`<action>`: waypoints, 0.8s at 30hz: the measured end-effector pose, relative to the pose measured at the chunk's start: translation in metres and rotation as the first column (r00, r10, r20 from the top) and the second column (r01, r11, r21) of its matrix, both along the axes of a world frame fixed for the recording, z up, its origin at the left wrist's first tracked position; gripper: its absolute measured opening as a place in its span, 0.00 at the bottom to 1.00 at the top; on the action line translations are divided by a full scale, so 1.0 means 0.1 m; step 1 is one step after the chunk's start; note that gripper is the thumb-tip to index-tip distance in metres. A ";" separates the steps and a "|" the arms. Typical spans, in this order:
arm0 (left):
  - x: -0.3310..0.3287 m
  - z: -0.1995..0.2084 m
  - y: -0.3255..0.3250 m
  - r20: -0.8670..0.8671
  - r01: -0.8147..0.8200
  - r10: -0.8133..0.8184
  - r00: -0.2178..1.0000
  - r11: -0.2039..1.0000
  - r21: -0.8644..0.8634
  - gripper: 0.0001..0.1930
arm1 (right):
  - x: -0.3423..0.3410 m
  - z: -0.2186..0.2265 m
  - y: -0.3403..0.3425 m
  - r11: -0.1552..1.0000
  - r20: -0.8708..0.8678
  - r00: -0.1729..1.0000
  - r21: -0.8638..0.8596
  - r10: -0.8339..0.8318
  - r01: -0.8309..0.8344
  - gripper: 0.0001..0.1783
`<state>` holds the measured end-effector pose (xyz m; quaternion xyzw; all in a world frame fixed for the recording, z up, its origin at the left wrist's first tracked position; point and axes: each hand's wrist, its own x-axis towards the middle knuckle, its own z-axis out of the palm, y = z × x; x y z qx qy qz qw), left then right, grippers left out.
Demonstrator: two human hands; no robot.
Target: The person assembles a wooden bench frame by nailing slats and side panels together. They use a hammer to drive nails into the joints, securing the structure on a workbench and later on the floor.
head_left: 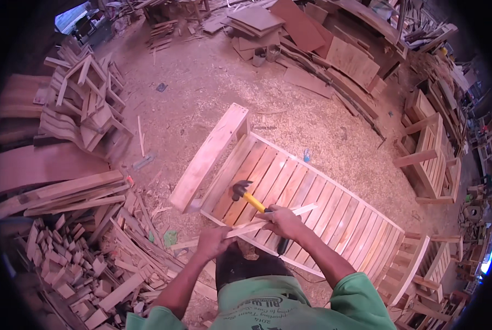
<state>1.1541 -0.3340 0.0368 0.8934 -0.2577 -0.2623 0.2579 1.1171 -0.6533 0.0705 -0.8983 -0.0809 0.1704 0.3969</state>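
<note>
Left hand clamped on thin wooden strip; right hand grips strip plus yellow-handled hammer, head toward ten o'clock. Strip runs eight-to-two o'clock over slatted bench, right hand nearer two-o'clock end.

Place: I am standing in a woodworking shop, by all signs one for furniture. Pale shavings are littering the brown floor. Offcuts are lying heaped on the worker's left; flat boards are leaning and stacking up farther off. Bare wooden frames are crowding the left side, slatted seats the right. A claw hammer is showing over a long slatted piece.
</note>
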 end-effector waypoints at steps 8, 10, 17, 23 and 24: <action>0.36 -1.19 -0.70 0.195 -0.323 0.335 0.922 0.942 -0.092 0.21 | 0.24 -0.34 -0.33 0.645 -0.203 0.768 0.437 -0.608 0.626 0.42; 0.57 -1.50 -0.85 0.225 -0.415 0.420 0.879 0.907 -0.070 0.20 | 0.25 -0.36 -0.32 0.411 -0.350 0.645 0.547 -0.679 0.730 0.44; 1.46 -2.13 -1.15 0.221 -0.621 0.595 0.772 0.781 0.067 0.22 | -0.18 -1.09 -0.57 0.286 -0.580 0.346 0.196 -0.738 0.938 0.30; 1.96 -2.42 -1.01 0.260 -0.580 0.535 0.804 0.801 0.146 0.22 | -0.90 -1.72 -0.41 0.293 -0.674 0.232 0.024 -0.702 0.956 0.31; 2.02 -2.47 -0.97 0.253 -0.568 0.521 0.815 0.805 0.170 0.23 | -0.97 -1.76 -0.37 0.301 -0.680 0.223 0.004 -0.699 0.954 0.31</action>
